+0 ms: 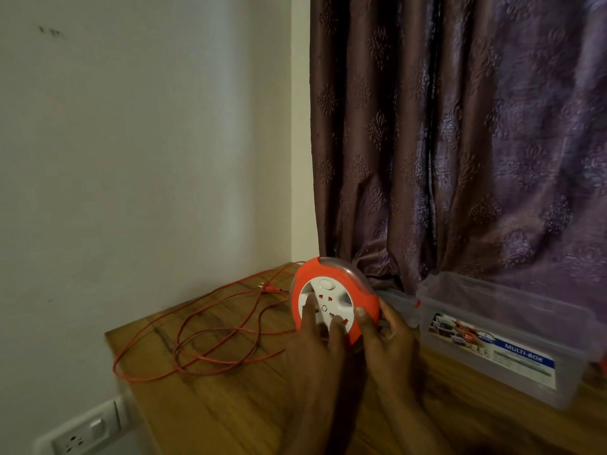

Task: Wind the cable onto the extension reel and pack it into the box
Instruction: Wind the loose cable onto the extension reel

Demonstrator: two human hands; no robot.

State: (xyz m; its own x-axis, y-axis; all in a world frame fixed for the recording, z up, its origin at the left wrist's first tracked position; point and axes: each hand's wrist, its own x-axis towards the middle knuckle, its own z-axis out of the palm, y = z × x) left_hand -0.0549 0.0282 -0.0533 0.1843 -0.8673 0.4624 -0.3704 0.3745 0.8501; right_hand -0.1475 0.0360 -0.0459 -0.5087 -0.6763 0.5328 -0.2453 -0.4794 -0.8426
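Upright, the orange reel (pixel 335 300) shows its white socket face. Right hand (pixel 387 336) grips its rim; left hand (pixel 317 343) fingers press flat, with loose cable (pixel 197 326) sprawling leftward.

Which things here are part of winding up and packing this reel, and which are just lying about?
Part of the job:
orange extension reel, held upright by the left hand and right hand
orange cable, loose in loops on the wooden table
clear plastic box, right of the reel

Just there:
wall socket
purple curtain
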